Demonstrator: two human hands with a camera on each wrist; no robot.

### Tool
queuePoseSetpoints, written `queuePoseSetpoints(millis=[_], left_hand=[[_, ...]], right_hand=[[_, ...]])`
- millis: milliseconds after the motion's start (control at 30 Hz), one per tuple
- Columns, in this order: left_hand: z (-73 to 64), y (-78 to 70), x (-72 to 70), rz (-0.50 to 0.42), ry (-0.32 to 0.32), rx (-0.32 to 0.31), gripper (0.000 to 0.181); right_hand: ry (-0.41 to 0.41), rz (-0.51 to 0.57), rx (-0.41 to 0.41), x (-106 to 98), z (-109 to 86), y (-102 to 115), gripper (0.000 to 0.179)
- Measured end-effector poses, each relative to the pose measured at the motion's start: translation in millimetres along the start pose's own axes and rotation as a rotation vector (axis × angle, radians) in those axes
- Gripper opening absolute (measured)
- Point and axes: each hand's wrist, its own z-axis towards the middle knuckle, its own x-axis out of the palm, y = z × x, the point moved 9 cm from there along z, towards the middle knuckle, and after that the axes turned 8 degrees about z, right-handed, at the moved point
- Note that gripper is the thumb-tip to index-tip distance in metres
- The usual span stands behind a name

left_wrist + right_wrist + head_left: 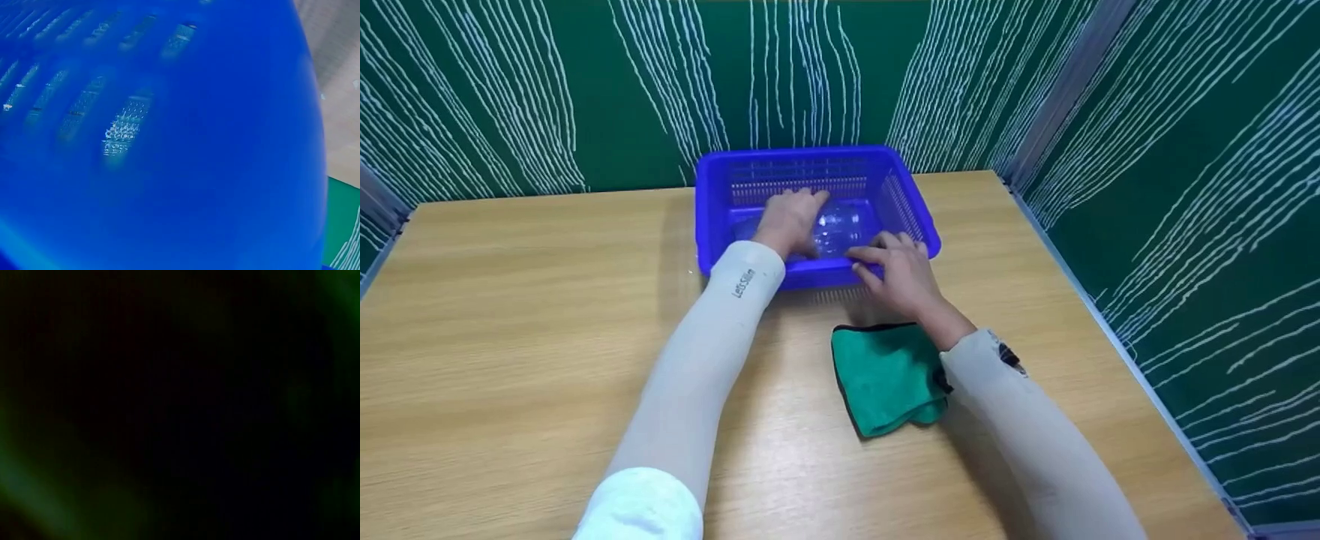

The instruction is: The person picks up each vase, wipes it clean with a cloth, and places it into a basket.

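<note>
My left hand (791,221) reaches down into the blue plastic basket (817,279), its fingers and thumb spread around a clear, shiny container (840,229) lying low inside. Part of that container is hidden under the hand. At the basket's front right rim is my right hand (901,276), fingers loosely extended over the edge and holding nothing visible. The left wrist view is filled by the slotted blue basket wall (225,140) up close. Almost nothing but darkness shows in the right wrist view.
A folded green cloth (885,379) with black edging lies on the wooden table (547,337), below the right forearm. Green panels (840,75) with white streaks stand behind the table and along its right side.
</note>
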Motion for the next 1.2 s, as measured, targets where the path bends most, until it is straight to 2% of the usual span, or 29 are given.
queuePoseSetpoints(millis=[200, 467, 633, 800, 1000, 1200], left_hand=[[-4.6, 2.3, 1.8, -0.027, -0.008, -0.004, 0.099], [-14.6, 9.2, -0.8, -0.185, -0.031, -0.033, 0.089], [-19.9, 6.8, -6.5, -0.189, -0.041, -0.038, 0.077], [-30.4, 7.9, -19.0, -0.163, -0.106, -0.058, 0.070], [-57.2, 6.8, -40.0, -0.131, -0.191, -0.034, 0.073], [-99.8, 11.9, -61.0, -0.151, -0.274, -0.020, 0.090]], right_hand=[[0.003, 0.015, 0.010, 2, 1.1, 2, 0.032], [0.021, 0.000, 0.009, 1, 5.5, 3, 0.029], [0.065, -0.008, 0.029, -3, 8.8, 2, 0.033], [0.104, -0.013, 0.022, -11, 12.5, 6, 0.050], [0.115, -0.060, -0.002, -28, 9.7, 7, 0.066], [0.064, -0.136, -0.022, -54, -2.7, 4, 0.072]])
